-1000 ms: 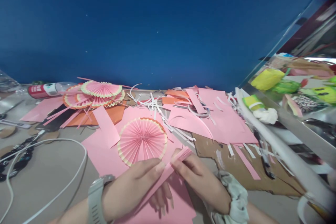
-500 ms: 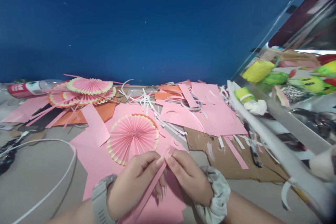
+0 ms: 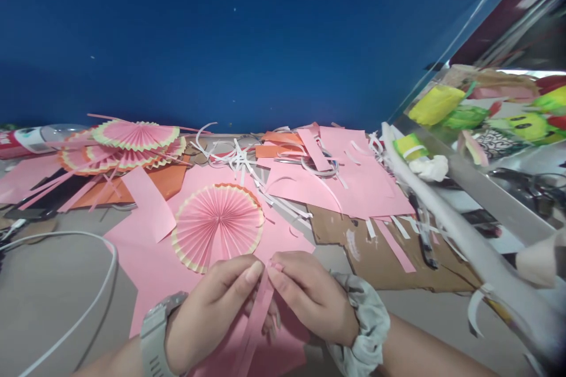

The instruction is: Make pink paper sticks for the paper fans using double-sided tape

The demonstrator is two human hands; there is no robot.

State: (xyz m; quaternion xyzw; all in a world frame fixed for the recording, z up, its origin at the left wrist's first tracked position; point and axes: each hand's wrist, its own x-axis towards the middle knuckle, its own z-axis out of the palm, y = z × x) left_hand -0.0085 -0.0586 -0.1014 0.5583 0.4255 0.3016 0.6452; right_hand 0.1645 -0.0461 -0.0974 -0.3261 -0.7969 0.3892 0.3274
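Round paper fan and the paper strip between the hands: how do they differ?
The fan is a wide disc, while the strip is long and narrow. The fan lies on a pink sheet; the strip is held in the left hand and right hand. The fan's rim is pale yellow and orange, whereas the strip shows only pink. Both are largely pink.

Diffuse light casts soft shadows beside the thin white cable (image 3: 115, 254) and on the flat pink paper sheet (image 3: 150, 271). The folded pink paper strip (image 3: 257, 318) looks slightly blurred, the long white tube (image 3: 486, 274) stretched; the upper right corner is nearly black
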